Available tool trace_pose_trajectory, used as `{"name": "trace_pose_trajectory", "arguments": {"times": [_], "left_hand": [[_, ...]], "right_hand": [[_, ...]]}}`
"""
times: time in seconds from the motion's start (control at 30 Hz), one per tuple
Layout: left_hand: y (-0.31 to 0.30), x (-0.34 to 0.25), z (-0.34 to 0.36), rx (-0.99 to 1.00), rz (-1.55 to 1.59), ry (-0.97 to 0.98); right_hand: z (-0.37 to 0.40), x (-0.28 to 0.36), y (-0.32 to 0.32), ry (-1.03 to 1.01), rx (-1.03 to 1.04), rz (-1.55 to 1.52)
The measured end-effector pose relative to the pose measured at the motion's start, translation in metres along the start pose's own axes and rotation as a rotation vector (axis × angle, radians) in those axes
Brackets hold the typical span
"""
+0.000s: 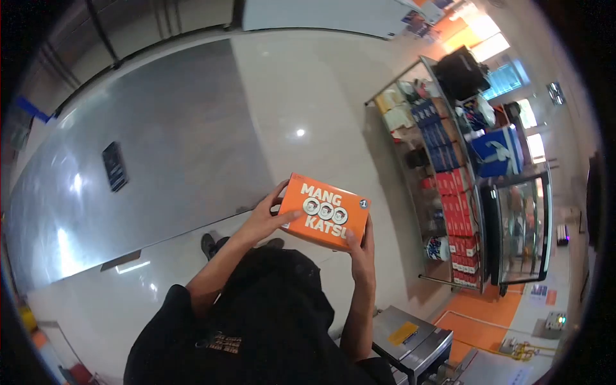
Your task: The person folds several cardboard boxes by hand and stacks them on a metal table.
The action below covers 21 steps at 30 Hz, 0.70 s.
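Observation:
An orange food box with white lettering "MANG KATSU" and three round face pictures is held in front of my body, above the floor. My left hand grips its left end, thumb on the printed face and fingers behind. At the lower right corner, my right hand closes round the other end, thumb pressed on the front. The box looks closed, and its underside is hidden. To the left, a dark phone lies on the steel table, apart from both hands.
A wire rack stands at the right, stacked with red boxes, blue boxes and a blue cooler bag. Beside it is a glass display case. Steel kitchen equipment sits near my right side.

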<state>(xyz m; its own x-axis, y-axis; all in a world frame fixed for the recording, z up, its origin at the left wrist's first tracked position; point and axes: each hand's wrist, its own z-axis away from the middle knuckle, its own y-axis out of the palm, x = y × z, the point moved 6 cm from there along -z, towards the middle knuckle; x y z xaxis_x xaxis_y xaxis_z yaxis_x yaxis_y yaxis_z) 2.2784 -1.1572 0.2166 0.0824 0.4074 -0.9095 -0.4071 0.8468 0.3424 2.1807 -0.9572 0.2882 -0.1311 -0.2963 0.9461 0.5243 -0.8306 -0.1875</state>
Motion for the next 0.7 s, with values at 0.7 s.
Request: {"name": "trace_pose_trajectory", "arguments": {"times": [0.7], "left_hand": [[0.035, 0.124, -0.125, 0.093, 0.015, 0.006]], "right_hand": [[-0.046, -0.167, -0.036, -0.253, -0.268, -0.148]]}}
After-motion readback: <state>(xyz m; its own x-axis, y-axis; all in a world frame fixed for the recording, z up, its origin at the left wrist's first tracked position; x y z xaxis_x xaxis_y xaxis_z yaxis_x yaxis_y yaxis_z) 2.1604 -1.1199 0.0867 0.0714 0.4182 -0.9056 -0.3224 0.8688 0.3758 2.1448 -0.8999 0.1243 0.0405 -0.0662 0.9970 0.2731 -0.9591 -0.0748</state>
